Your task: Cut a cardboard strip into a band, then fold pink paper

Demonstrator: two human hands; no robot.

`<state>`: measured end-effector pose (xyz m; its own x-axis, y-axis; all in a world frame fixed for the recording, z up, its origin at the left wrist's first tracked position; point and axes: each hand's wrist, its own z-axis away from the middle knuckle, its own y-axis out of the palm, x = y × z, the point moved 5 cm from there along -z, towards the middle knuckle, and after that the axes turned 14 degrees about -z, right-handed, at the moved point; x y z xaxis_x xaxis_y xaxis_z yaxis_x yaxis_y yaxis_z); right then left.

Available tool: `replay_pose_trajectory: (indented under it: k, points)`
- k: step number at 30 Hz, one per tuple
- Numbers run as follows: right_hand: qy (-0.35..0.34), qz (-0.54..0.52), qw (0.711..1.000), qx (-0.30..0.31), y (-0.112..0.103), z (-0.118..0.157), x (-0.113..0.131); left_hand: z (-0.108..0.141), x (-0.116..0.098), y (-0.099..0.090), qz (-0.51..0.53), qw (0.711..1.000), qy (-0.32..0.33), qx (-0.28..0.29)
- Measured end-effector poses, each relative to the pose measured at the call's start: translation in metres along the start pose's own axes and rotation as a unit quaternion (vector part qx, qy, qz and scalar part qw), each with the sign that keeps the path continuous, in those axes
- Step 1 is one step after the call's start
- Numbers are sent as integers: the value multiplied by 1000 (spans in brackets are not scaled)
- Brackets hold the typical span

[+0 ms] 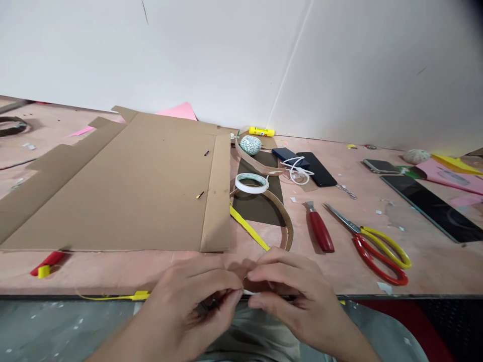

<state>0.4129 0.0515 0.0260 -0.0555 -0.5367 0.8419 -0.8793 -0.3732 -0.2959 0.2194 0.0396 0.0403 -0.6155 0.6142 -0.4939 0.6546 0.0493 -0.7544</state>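
My left hand (196, 301) is closed at the table's front edge, thumb and index finger pinched on the left end of a small white piece (250, 292). Beside it, my right hand (290, 291) curls with its thumb and index finger near the piece's other end; a small gap shows between those fingertips. What else lies under the fingers is hidden. Just beyond my hands lie a yellow strip (249, 229) and a curved cardboard strip (289, 223). A roll of white tape (252, 184) rests on a dark sheet (260, 208).
A large cardboard sheet (151, 181) covers the left side. To the right are a red-handled knife (320, 231), scissors (368, 244), a black phone (317, 168) and a white cable (300, 176). A yellow glue stick (261, 131) lies by the white wall (211, 60).
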Motion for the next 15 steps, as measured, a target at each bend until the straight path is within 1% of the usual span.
replay_pose_trajectory:
  k: [2,3,6,8,9,12,15]
  points:
    - [-29,30,999,-1,-9,1,1,-1,6,1,-4,999,-42,-17]
    - [-37,61,997,5,-12,1,0,-1,9,2,-6,997,-64,-30]
    - [-17,171,984,51,-13,3,-8,-3,14,8,-6,994,-99,-40]
    - [-8,201,977,76,-11,5,-13,-5,13,14,-20,995,-93,-21]
    - [-15,205,976,78,-10,5,-14,-6,12,17,-32,996,-85,-9]
    - [-64,205,975,52,-10,8,-9,-9,8,21,-73,995,-62,2]
    - [-102,224,969,22,-9,13,1,-5,7,23,-94,995,-39,-17]
